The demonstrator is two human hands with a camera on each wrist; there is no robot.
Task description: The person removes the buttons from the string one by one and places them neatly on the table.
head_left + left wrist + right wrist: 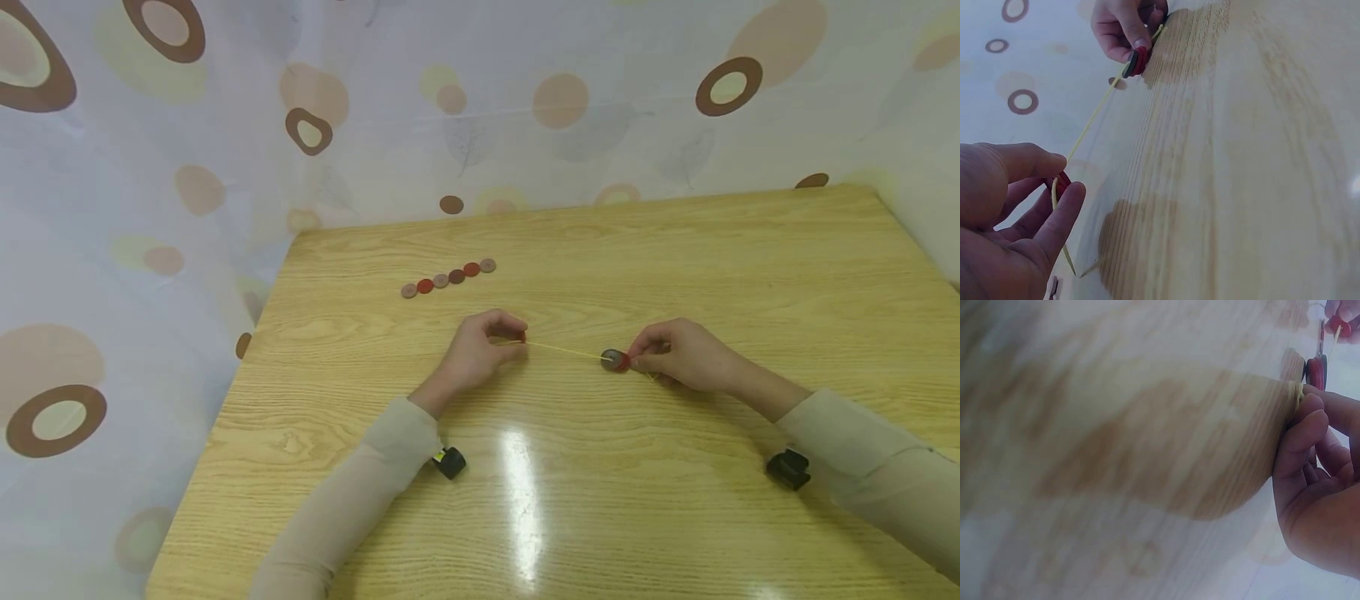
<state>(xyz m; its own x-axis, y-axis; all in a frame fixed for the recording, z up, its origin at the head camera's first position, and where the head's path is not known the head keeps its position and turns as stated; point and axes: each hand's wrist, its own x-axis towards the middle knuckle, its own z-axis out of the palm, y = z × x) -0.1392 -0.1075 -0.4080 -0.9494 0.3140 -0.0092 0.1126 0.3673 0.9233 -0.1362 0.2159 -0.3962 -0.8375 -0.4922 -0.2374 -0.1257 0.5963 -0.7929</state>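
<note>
My left hand (483, 346) pinches a red button (1063, 183) between thumb and fingertips. A yellow string (562, 348) passes through that button and runs taut to the right, while its loose tail (1067, 259) hangs below my left fingers. Over to the right, a small stack of threaded buttons (612, 360), dark and red, sits on the string. Right against the stack, my right hand (686, 354) pinches the string by its knotted end (1299, 394). Both hands are close over the wooden table (637, 500).
Several flat buttons (457, 276), red, brown and beige, lie in a slanting row on the table beyond my left hand. A patterned sheet (510, 150) hangs along the table's far and left edges. Small black cameras (450, 462) sit at both wrists.
</note>
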